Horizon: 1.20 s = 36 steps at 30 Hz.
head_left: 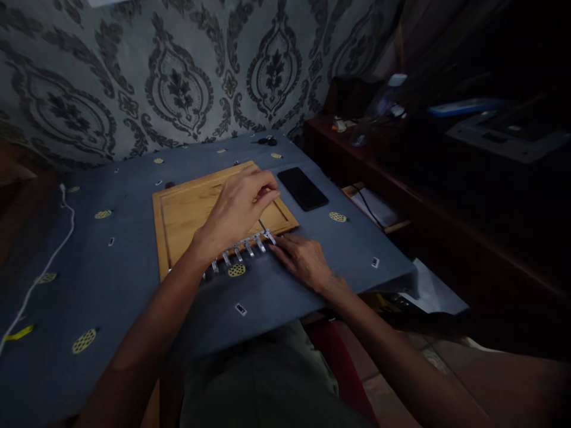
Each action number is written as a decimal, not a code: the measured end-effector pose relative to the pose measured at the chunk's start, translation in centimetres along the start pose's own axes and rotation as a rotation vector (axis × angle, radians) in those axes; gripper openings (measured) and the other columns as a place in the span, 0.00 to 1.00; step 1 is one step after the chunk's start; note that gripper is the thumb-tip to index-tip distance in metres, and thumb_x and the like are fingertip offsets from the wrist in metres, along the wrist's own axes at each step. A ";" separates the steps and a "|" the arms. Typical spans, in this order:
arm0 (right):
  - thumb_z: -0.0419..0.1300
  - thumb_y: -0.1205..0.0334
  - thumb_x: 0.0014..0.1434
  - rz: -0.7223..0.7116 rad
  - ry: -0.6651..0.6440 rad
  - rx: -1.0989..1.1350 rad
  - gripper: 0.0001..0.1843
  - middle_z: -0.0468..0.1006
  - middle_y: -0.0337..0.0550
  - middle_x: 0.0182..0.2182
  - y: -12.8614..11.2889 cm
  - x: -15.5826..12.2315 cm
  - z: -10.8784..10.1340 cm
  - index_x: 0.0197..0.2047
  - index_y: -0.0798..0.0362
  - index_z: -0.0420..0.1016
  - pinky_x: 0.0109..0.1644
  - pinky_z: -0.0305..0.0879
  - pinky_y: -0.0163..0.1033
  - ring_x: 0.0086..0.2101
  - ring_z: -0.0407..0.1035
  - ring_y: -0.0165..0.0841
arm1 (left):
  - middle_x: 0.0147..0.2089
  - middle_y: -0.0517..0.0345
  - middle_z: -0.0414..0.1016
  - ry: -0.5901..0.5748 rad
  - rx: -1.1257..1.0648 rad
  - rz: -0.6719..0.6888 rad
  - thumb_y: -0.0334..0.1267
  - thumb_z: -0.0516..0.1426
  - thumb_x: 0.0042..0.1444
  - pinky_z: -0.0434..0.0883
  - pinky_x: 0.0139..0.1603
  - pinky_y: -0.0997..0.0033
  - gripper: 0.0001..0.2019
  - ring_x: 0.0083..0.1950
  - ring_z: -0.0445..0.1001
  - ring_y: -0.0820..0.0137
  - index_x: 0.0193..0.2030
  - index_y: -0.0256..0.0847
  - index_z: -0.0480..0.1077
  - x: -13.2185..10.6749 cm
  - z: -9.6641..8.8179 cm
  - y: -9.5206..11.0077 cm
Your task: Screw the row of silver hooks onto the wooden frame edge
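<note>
My left hand [243, 202] is over the right part of a wooden board [187, 214], its fingers pinched on a thin dark rod-like tool [262, 224]. Its upper end is hidden in my fingers, and its lower end points down at a row of small metal clips [238, 254] along the board's near edge. My right hand [304, 260] rests on the cloth by the board's near right corner. Its thumb and forefinger close about the rightmost metal clip [270, 237]. My left forearm covers the left part of the row.
A black phone [303, 188] lies right of the board on the blue patterned tablecloth [129, 255]. Keys [268, 141] sit near the patterned wall. A white cable [56, 252] runs down the left side. Right of the table stands a dark red cabinet [330, 139] with a bottle [379, 110].
</note>
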State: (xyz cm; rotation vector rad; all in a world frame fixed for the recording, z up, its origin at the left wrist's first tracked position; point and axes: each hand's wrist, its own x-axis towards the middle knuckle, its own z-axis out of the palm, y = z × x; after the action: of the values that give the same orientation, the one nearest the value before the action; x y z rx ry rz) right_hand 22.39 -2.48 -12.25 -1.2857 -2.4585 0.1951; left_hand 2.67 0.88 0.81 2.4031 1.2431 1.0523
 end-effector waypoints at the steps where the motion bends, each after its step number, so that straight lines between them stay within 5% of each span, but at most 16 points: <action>1: 0.46 0.51 0.76 0.004 -0.009 -0.005 0.24 0.82 0.47 0.35 0.0 0.0 0.0 0.57 0.53 0.79 0.36 0.59 0.37 0.35 0.75 0.35 | 0.38 0.56 0.76 0.000 -0.014 -0.002 0.30 0.58 0.64 0.70 0.45 0.68 0.05 0.40 0.74 0.69 0.37 0.38 0.76 0.0 0.0 -0.1; 7: 0.47 0.52 0.76 0.006 -0.021 -0.005 0.23 0.82 0.47 0.34 0.0 0.2 0.0 0.56 0.54 0.80 0.35 0.56 0.37 0.34 0.75 0.35 | 0.34 0.59 0.74 0.109 -0.294 -0.073 0.37 0.56 0.68 0.69 0.40 0.72 0.08 0.35 0.73 0.72 0.41 0.39 0.74 0.2 1.4 -1.0; 14: 0.48 0.52 0.76 0.007 -0.023 0.002 0.22 0.81 0.46 0.33 0.0 0.2 -0.1 0.51 0.52 0.81 0.34 0.55 0.37 0.33 0.74 0.35 | 0.23 0.65 0.55 0.245 -0.646 -0.199 0.52 0.49 0.73 0.63 0.27 0.72 0.19 0.24 0.59 0.74 0.38 0.43 0.73 0.5 4.1 0.0; 24: 0.50 0.53 0.75 0.022 -0.021 0.019 0.21 0.82 0.46 0.34 0.0 0.2 0.0 0.58 0.53 0.79 0.32 0.52 0.37 0.33 0.75 0.34 | 0.20 0.66 0.53 0.193 -0.770 -0.257 0.58 0.50 0.71 0.56 0.22 0.72 0.26 0.21 0.55 0.76 0.33 0.41 0.73 2.5 5.0 1.1; 31: 0.49 0.52 0.75 0.021 -0.014 0.005 0.22 0.82 0.47 0.34 0.0 0.3 0.0 0.59 0.52 0.79 0.33 0.53 0.37 0.33 0.75 0.36 | 0.19 0.66 0.52 0.181 -0.733 -0.227 0.62 0.47 0.70 0.56 0.23 0.71 0.28 0.20 0.55 0.75 0.32 0.43 0.72 2.5 5.3 0.7; 36: 0.50 0.53 0.75 0.028 -0.012 0.011 0.21 0.82 0.46 0.33 -0.1 0.3 0.0 0.56 0.52 0.80 0.32 0.53 0.37 0.32 0.74 0.35 | 0.27 0.60 0.65 0.188 -0.254 -0.094 0.56 0.46 0.73 0.65 0.35 0.68 0.24 0.31 0.67 0.69 0.35 0.43 0.70 1.4 4.3 0.4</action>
State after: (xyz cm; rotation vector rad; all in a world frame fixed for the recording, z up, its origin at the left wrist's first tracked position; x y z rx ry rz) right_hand 22.18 -2.30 -12.13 -1.3194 -2.4474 0.2239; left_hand 6.42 2.24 -1.38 2.0764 1.1844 1.3437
